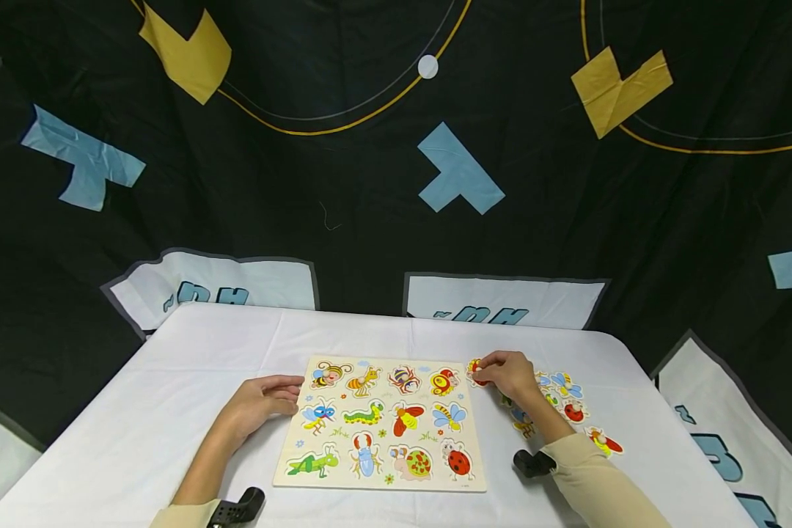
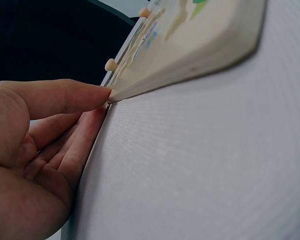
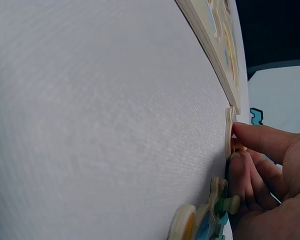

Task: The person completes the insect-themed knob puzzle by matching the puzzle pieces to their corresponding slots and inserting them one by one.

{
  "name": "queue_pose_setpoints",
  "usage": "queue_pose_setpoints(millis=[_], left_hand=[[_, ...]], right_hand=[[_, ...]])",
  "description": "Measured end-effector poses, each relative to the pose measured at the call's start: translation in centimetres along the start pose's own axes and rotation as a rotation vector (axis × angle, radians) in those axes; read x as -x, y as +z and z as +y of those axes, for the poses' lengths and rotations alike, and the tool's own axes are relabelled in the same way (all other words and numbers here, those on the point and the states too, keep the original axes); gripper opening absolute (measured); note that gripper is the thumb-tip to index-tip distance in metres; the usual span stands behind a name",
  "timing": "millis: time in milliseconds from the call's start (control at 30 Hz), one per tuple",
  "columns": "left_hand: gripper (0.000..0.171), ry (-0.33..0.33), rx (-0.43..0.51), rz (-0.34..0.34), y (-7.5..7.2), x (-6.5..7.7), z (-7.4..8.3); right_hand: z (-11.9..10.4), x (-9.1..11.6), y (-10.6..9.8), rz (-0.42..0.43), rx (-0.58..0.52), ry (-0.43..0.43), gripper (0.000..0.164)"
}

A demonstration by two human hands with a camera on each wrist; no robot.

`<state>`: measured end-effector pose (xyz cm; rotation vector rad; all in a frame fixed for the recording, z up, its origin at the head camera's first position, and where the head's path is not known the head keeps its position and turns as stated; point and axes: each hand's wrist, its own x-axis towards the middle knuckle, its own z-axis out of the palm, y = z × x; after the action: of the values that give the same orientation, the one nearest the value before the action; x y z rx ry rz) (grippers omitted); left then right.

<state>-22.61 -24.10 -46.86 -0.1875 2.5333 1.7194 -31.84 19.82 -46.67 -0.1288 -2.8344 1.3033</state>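
A wooden insect puzzle board lies flat on the table, with colourful bugs in rows. My left hand is at the board's left edge, its extended fingertips touching the edge in the left wrist view. Beyond the board's upper right corner, my right hand pinches a red insect puzzle piece. In the right wrist view the thumb and a finger close around this puzzle piece, low against the tabletop beside the board. The fingers hide much of its picture.
Several loose insect pieces lie right of the board, among them a ladybug piece, a dragonfly piece and a red-winged piece. The right forearm partly covers others. A white cloth covers the table; a dark curtain hangs behind.
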Motion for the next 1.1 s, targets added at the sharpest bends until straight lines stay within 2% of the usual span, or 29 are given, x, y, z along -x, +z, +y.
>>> queue_pose_setpoints(millis=[300,767,1100], left_hand=[[0.057,0.022,0.002,-0.009,0.0,0.0,-0.1],[0.058,0.001,0.010,-0.010,0.1,0.0,0.0],[0.058,0.003,-0.015,-0.004,0.0,0.0,-0.1]], right_hand=[[-0.2,0.1,0.1,0.019,-0.001,0.008,0.015],[-0.7,0.2,0.1,0.048,0.049,0.033,0.016],[-1.3,0.1,-0.2,0.057,0.044,0.028,0.014]])
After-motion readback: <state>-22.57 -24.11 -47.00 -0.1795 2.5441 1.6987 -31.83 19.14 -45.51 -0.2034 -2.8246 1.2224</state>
